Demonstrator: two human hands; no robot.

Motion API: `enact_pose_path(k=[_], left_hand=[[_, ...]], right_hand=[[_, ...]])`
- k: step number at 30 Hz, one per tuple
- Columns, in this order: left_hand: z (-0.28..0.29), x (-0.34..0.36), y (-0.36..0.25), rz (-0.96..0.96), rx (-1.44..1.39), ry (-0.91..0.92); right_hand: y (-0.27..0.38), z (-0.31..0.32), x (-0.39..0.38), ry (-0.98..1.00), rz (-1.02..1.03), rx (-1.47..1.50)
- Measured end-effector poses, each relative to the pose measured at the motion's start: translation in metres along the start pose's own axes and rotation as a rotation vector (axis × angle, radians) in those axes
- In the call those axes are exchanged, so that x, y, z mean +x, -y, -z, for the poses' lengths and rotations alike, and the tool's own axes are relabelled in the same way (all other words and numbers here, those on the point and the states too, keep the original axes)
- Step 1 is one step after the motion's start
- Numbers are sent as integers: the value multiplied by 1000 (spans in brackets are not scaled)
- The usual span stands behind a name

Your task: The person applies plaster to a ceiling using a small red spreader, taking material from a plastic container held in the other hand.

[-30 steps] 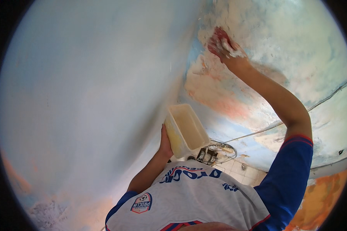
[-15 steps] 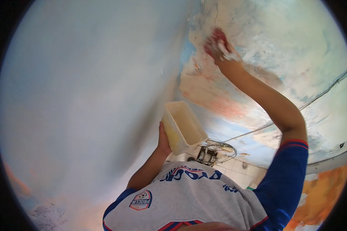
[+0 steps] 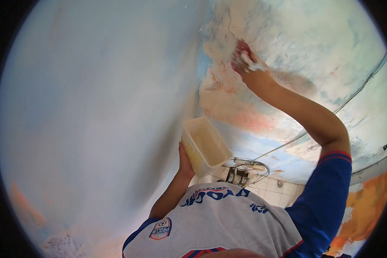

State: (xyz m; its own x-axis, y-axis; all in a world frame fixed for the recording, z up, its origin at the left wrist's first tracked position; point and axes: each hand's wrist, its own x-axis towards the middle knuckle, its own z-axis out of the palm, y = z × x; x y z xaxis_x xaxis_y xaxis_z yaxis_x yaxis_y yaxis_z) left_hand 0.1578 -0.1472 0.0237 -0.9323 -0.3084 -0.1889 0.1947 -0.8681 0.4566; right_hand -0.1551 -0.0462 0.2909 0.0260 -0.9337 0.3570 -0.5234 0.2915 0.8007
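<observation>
My left hand point(image 3: 186, 161) grips a rectangular, pale plastic tub point(image 3: 194, 151) by its outer side. The tub is tilted, its mouth towards me, with yellowish smears on the side and pale coating inside. Up on the patchy wall point(image 3: 284, 43) to the right is my right hand point(image 3: 245, 62), arm bent at the elbow. Its fingers look closed around something reddish and white, too blurred to name. White stuff shows near the wrist. Around this hand the wall carries cream, grey, pink and blue patches with a crack above.
A smooth pale-blue wall point(image 3: 94, 99) fills the left and meets the patchy wall in a corner. A cable point(image 3: 357, 93) runs across the right wall. Below the tub are a dark device with coiled wire point(image 3: 237, 175) and a tiled floor point(image 3: 273, 185). Orange wall paint point(image 3: 367, 202) shows lower right.
My right hand is slightly lower in the picture, still at the wall. The tub stays in my left hand, and the whole view has shifted a little.
</observation>
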Motion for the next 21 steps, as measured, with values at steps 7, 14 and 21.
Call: enact_pose_path(k=[7, 14, 21], left_hand=[[15, 1, 8, 43, -48, -66], [27, 8, 14, 1, -86, -17], [-1, 1, 13, 44, -97, -20]], right_hand=[[6, 22, 15, -212, -56, 123], [4, -38, -21, -63, 66, -298], [-26, 7, 6, -323, -128, 207]])
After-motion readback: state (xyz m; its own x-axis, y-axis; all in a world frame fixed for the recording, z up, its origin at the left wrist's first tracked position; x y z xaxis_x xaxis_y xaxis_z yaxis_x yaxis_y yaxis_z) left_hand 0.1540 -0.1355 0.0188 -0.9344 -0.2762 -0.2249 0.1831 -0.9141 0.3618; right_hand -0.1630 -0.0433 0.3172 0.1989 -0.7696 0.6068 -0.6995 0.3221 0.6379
